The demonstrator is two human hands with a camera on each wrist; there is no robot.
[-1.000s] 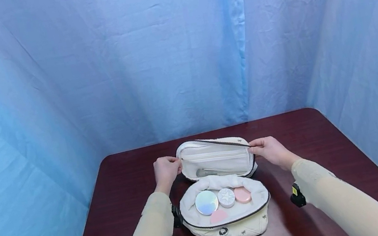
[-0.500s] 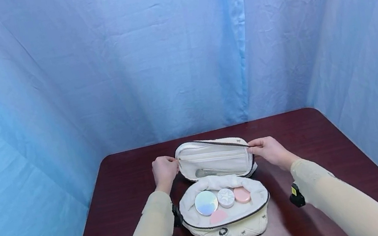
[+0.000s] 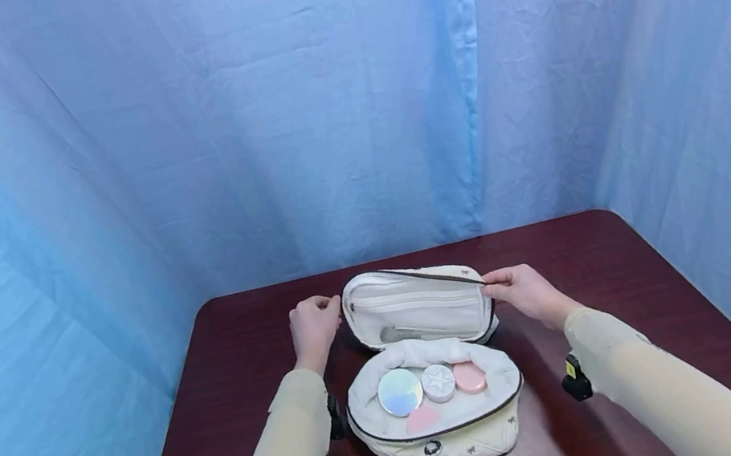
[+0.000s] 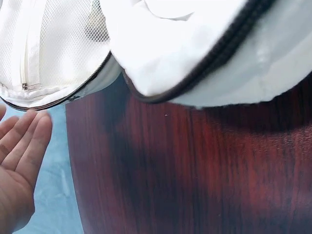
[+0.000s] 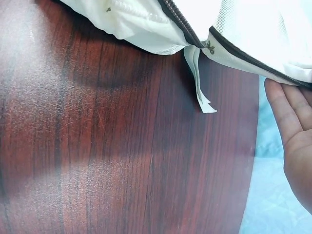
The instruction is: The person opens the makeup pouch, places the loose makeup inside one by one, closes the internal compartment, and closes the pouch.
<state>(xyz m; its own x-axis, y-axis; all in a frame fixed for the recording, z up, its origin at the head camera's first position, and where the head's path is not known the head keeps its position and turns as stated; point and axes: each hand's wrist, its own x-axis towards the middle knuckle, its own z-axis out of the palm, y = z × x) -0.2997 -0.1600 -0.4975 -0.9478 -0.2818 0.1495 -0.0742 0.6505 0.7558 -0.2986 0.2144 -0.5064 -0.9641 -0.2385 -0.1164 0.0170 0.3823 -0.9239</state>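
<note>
A white quilted makeup bag (image 3: 473, 444) with dark zipper edging stands unzipped, its lid (image 3: 417, 284) raised at the back. Inside the lid is a zipped mesh pocket (image 3: 439, 313) with a brush (image 3: 399, 333) behind the mesh. My left hand (image 3: 315, 328) is just beside the lid's left edge; in the left wrist view its fingers (image 4: 36, 144) are extended, near the pocket's zipper pull (image 4: 25, 87). On the right my right hand (image 3: 526, 292) pinches the lid's rim. The bag holds a shiny round compact (image 3: 399, 392), a silver star-topped case (image 3: 439, 384), a pink round case (image 3: 469, 377) and a pink puff (image 3: 423, 417).
The bag stands on a dark red wooden table (image 3: 264, 441) with rounded far corners. Blue curtains (image 3: 315, 106) hang behind and on both sides. A white fabric tab (image 5: 199, 83) sticks out at the bag's right side.
My left hand has come away from the lid's left edge, moving slightly left, and its fingers have loosened. The pocket's zipper pull now shows. My right hand keeps its pinch on the rim.
</note>
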